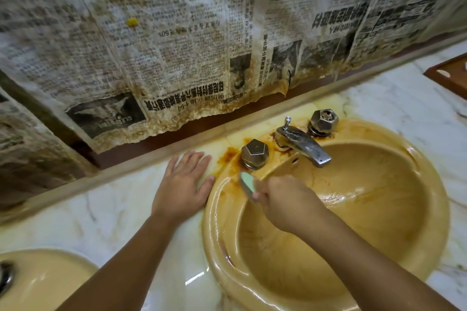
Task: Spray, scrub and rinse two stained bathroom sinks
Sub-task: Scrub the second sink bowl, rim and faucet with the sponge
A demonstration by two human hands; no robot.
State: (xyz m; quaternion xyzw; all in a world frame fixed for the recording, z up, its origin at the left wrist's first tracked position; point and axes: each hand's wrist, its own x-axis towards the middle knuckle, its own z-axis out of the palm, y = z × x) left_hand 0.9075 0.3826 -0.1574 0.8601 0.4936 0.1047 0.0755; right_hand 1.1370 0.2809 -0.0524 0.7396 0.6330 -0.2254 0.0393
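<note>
The left hand (180,185) and right hand (286,201) are bare, like both forearms; the nails are short.

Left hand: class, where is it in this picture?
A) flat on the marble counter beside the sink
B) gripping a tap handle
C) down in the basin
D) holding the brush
A: the left hand lies open, fingers straight, on the counter left of the sink, while the right hand grips the green brush.
</note>
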